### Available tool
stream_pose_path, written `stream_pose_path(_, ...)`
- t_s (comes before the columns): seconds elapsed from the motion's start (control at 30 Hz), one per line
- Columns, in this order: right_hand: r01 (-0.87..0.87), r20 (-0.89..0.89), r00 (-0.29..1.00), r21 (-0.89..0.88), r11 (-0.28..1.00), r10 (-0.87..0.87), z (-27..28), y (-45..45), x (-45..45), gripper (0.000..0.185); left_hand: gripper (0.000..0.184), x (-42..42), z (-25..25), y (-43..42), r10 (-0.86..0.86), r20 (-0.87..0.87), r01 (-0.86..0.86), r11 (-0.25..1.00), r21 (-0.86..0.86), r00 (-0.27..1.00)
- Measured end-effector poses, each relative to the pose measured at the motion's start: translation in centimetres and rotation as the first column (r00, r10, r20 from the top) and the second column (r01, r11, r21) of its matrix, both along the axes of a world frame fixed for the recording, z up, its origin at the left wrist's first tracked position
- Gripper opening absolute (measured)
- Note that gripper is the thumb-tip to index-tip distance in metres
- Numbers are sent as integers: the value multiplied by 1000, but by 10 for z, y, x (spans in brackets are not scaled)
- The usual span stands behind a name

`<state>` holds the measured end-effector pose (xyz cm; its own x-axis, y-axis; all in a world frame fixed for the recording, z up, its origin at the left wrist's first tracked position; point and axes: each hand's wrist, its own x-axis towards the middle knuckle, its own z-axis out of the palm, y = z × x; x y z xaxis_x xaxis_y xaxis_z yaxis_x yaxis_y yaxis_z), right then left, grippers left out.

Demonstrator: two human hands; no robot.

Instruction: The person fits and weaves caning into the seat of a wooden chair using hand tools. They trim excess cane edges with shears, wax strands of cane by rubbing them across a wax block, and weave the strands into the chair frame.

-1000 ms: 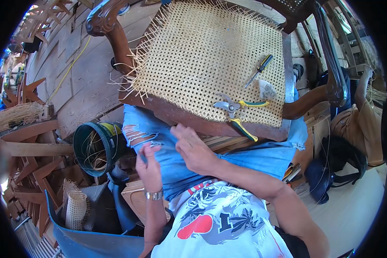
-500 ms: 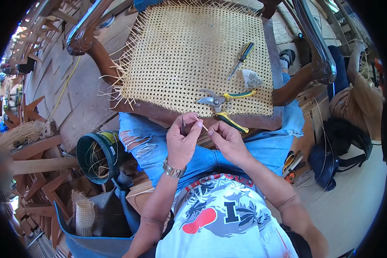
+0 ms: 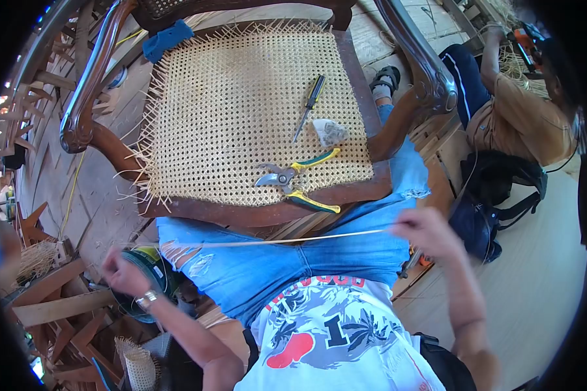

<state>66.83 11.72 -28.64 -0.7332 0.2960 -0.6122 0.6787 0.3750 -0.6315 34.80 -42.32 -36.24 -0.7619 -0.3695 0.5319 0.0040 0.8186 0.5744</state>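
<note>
A thin, pale cane strand [image 3: 293,241] is stretched across my lap between my two hands. My right hand [image 3: 427,231], blurred, is closed on one end near my knee. Out to the left, my left hand [image 3: 125,272] has curled fingers above the green bucket [image 3: 160,274]; the strand's end there is smeared. In front of me stands a wooden chair whose woven cane seat [image 3: 241,111] has loose ends along its left and back edges. On the seat lie pruning shears [image 3: 284,178] with yellow-green handles, a screwdriver [image 3: 310,107] and a small clear plastic bag [image 3: 331,132].
A blue object [image 3: 167,40] sits on the seat's back left corner. Carved chair arms [image 3: 414,58] rise on both sides. At right are a dark backpack [image 3: 502,189] and another person [image 3: 528,117]. Wooden chair parts [image 3: 62,306] and rolled cane webbing [image 3: 139,368] lie at left.
My hands have parted from close together by the seat's front edge, left hand going left, right hand going right. The strand now spans between them. The view has shifted, moving the chair left.
</note>
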Motion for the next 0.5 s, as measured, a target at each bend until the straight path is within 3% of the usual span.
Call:
stream_pose_path(0.03,66,-42,997,118,991,-61,6,36,27,17,12,-12,4,-40,91,-46,-90,996,12,995)
stream_pose_path(0.07,222,80,968,184,957,-240,32,61,36,15,14,-19,4,-79,106,-79,-102,994,47,991)
stream_pose_path(0.1,196,-42,980,346,918,-193,17,106,78,14,16,-23,4,-110,119,-110,-111,991,82,987)
stream_pose_path(0.17,347,-66,927,520,780,-368,26,157,116,23,18,-21,20,-114,193,-92,-182,977,110,977)
stream_pose_path(0.2,295,-55,943,592,750,-327,26,158,118,24,19,-20,25,-112,230,-82,-219,967,128,970)
stream_pose_path(0.27,192,-29,967,731,655,-251,30,163,120,26,19,-17,16,-92,123,-123,-96,975,201,985)
stream_pose_path(0.3,174,-28,977,681,712,-212,39,137,96,24,20,-13,13,-77,68,-149,-32,972,234,986)
stream_pose_path(0.33,73,3,995,641,764,-98,43,119,76,23,17,-4,15,-53,-4,-60,18,975,223,998)
stream_pose_path(0.37,17,0,1000,568,823,-21,39,103,64,21,15,2,12,-27,-110,-85,137,871,472,990)
stream_pose_path(0.43,-121,1,991,437,891,134,46,67,31,17,14,15,20,26,-205,-85,222,920,324,975)
stream_pose_path(0.5,-175,-71,971,435,883,227,50,48,19,19,15,24,54,48,-112,-73,116,992,41,991)
